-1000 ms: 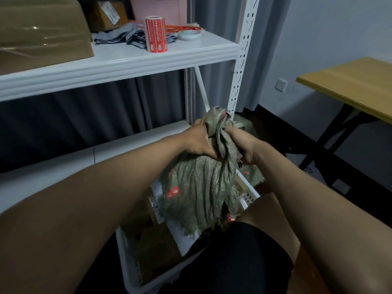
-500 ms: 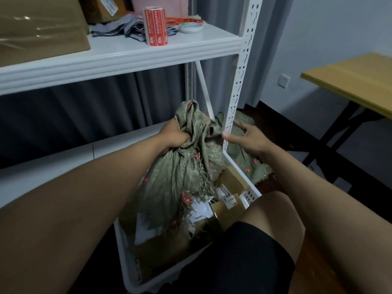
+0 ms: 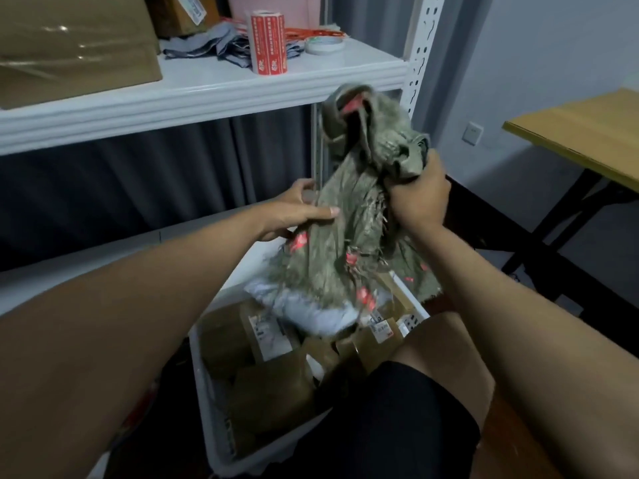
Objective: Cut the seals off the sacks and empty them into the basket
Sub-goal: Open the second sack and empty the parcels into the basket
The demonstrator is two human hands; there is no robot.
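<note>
Right hand (image 3: 416, 198): fingers clenched around a bunched fold of the green woven sack (image 3: 349, 216), gripping it near the upper end and holding it raised. Left hand (image 3: 294, 210): fingers straight, thumb extended, laid flat against the sack's left side; nothing is grasped in it. The sack hangs crumpled between the two hands, its frayed lower edge with red printed marks dangling over the basket (image 3: 204, 385).

The basket is white plastic, sitting on the floor directly beneath the sack and in front of the person's knee (image 3: 432, 350), which wears dark shorts. Inside it: several brown cardboard parcels (image 3: 242, 344) with white shipping labels, and a pale grey soft mailer bag (image 3: 311, 312) lying on top just under the sack's fringe.

Behind the hands stands a white metal shelving unit (image 3: 207, 95). On its upper shelf: a large taped cardboard box (image 3: 76, 46) at left, a red-printed roll of labels (image 3: 268, 43) upright, grey folded bags (image 3: 207, 46) behind it, and a flat roll of tape (image 3: 325, 46) to its right. A yellow-topped table (image 3: 581, 133) with black legs stands well apart at right, near a wall socket (image 3: 472, 133).
</note>
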